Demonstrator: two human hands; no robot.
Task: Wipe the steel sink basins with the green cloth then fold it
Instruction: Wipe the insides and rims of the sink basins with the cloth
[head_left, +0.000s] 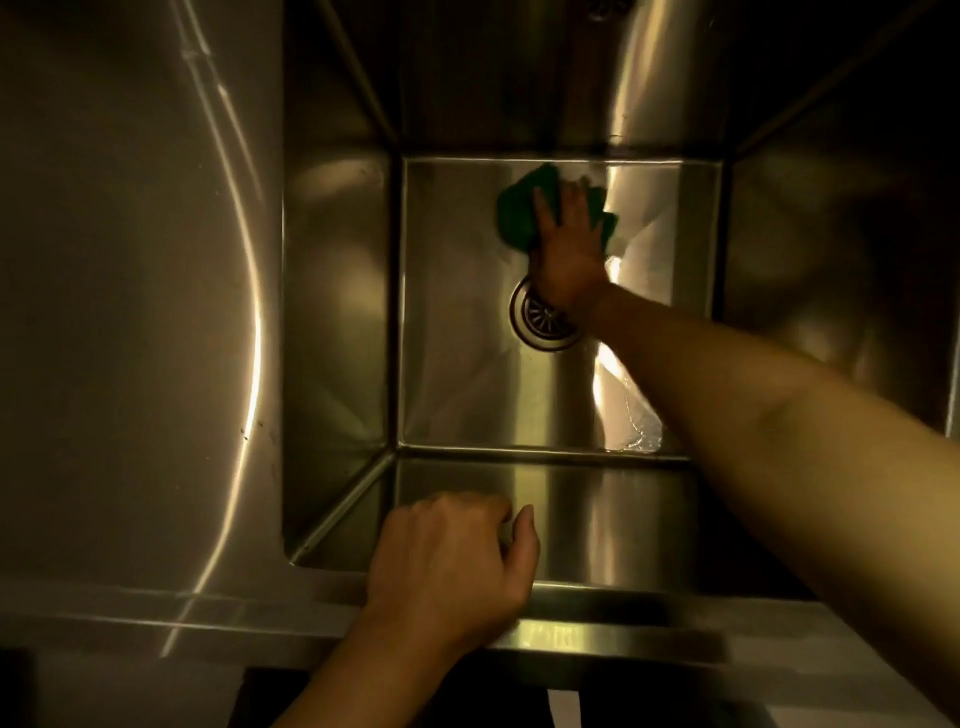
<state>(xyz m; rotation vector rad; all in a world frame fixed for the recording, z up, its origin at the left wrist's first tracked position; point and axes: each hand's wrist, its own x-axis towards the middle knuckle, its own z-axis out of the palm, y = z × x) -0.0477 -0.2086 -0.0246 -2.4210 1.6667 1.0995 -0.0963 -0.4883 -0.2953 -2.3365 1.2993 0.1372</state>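
The right hand (569, 244) is reaching deep into the steel sink basin (452, 312) and pressing the green cloth (517, 213) flat against the basin floor. Its fingers are lying straight and slightly spread on top of the cloth, pointing toward 12 o'clock, with the palm bearing down rather than pinching. The cloth is sitting bunched under and around those fingers, sticking out at 9 o'clock and at 3 o'clock of the hand. It is lying close to the far wall of the basin, at 12 o'clock from the round drain (543, 319). The wrist is crossing over the drain's 2 o'clock edge and hiding part of it, while the bare forearm is stretching in from 4 o'clock.

The left hand (452, 561) is hanging over the front rim (623, 592) at the basin's 6 o'clock side. Its fingers are curling loosely downward against the near inner wall and holding nothing, with the thumb lying alongside at 3 o'clock of the knuckles.

A bright wet streak (628, 410) is glinting on the floor at 5 o'clock from the drain. The steel tabletop (130, 312) is spreading out flat at 9 o'clock of the basin, catching a long curved reflection.
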